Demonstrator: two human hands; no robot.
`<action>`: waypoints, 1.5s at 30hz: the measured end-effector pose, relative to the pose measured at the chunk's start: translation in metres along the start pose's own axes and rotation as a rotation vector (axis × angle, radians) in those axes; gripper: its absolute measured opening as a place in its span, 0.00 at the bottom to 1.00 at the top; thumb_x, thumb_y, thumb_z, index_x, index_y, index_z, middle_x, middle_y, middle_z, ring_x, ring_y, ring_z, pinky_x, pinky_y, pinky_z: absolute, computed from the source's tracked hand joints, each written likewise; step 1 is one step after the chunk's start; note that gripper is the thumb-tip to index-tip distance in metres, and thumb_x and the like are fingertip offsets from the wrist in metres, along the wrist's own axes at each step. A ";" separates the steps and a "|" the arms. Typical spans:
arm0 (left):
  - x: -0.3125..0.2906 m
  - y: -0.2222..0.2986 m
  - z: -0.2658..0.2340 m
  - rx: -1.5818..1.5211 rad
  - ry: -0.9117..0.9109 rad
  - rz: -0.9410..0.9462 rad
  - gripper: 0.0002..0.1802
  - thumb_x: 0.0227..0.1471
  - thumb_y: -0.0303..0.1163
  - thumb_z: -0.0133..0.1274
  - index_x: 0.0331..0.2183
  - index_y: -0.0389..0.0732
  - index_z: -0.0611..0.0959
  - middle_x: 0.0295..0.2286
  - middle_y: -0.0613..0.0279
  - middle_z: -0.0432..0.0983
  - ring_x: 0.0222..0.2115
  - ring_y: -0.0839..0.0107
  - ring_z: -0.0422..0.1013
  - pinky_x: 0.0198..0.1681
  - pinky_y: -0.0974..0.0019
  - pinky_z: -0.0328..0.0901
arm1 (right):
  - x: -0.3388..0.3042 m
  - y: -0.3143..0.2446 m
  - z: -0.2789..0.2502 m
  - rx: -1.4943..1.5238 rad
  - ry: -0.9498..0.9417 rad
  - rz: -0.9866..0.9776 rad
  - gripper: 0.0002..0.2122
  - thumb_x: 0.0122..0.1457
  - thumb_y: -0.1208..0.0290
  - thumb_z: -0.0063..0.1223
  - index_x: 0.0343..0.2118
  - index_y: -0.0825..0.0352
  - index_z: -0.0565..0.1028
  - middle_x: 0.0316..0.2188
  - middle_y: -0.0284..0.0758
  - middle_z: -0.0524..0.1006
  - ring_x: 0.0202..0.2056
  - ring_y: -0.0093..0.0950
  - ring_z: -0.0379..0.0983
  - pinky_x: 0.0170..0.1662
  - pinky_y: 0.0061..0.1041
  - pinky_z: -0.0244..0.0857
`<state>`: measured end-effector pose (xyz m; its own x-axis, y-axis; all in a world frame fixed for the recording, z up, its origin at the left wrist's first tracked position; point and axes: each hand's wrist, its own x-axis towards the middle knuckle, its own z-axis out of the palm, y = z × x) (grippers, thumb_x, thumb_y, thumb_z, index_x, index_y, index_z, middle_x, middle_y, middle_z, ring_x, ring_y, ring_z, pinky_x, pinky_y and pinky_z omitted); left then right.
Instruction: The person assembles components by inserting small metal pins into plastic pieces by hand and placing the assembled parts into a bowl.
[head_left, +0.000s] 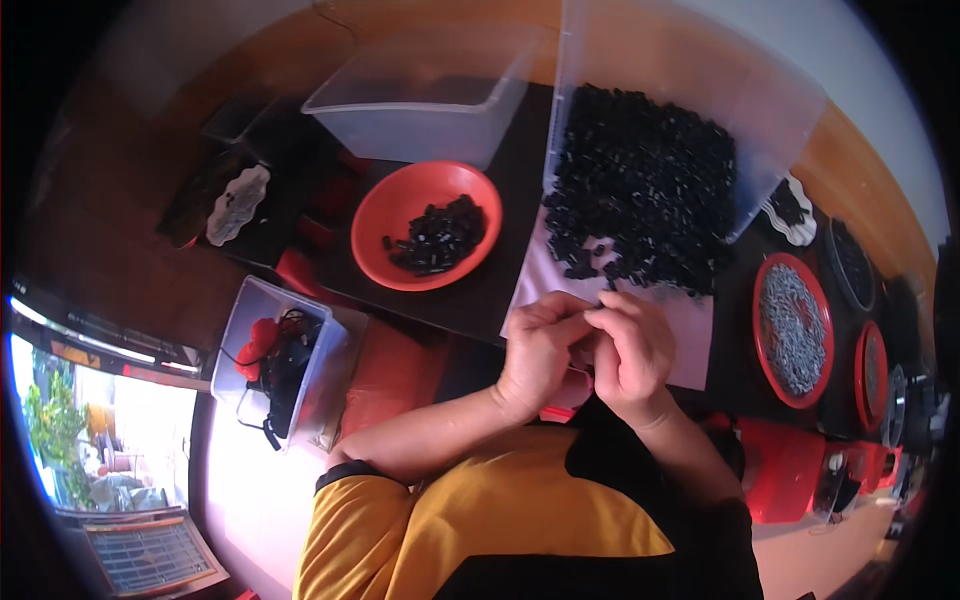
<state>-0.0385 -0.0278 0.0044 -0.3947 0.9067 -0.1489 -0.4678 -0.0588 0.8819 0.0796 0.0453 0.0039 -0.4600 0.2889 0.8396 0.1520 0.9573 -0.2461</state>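
Observation:
My left hand and my right hand meet in front of my chest, fingertips pressed together at the near edge of a black heap. Between them a small black piece shows in part; the fingers hide most of it. Just beyond lies a big pile of small black block-like pieces, spilling from a clear plastic bin onto a pale pink sheet. Left of the pile, an orange-red bowl contains more small black pieces.
A translucent empty-looking tub stands behind the bowl. At right, a red bowl carries many small silvery metal parts, near a smaller red bowl and a white scalloped dish. Lower left, a clear box holds cables.

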 end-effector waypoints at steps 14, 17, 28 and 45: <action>0.004 -0.010 -0.002 0.211 -0.073 -0.045 0.05 0.55 0.24 0.54 0.32 0.32 0.82 0.24 0.65 0.76 0.23 0.82 0.70 0.20 0.78 0.65 | 0.009 0.016 -0.015 0.238 -0.100 0.188 0.12 0.40 0.89 0.48 0.27 0.64 0.74 0.23 0.33 0.75 0.25 0.36 0.71 0.30 0.32 0.64; 0.003 -0.019 -0.002 0.272 -0.053 0.074 0.04 0.54 0.23 0.55 0.32 0.31 0.81 0.24 0.65 0.76 0.23 0.81 0.70 0.25 0.76 0.66 | 0.010 0.013 -0.019 0.066 -0.201 0.060 0.11 0.42 0.91 0.48 0.26 0.67 0.73 0.25 0.35 0.76 0.27 0.35 0.73 0.32 0.31 0.67; -0.004 -0.006 0.005 0.221 -0.022 0.094 0.05 0.53 0.21 0.52 0.32 0.30 0.82 0.25 0.63 0.78 0.25 0.79 0.72 0.28 0.76 0.67 | -0.010 -0.007 -0.003 -0.141 -0.013 0.011 0.16 0.39 0.84 0.53 0.35 0.67 0.73 0.33 0.41 0.75 0.30 0.38 0.73 0.32 0.35 0.63; -0.004 0.004 -0.009 -0.029 0.105 -0.005 0.07 0.47 0.18 0.50 0.29 0.31 0.82 0.25 0.64 0.76 0.25 0.78 0.69 0.30 0.77 0.63 | -0.005 -0.018 0.028 -0.081 0.099 0.008 0.15 0.43 0.79 0.57 0.37 0.67 0.74 0.34 0.42 0.76 0.30 0.36 0.74 0.31 0.31 0.62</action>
<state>-0.0462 -0.0356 0.0044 -0.4721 0.8584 -0.2009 -0.4921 -0.0675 0.8679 0.0551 0.0270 -0.0098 -0.3706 0.2899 0.8824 0.2270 0.9495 -0.2166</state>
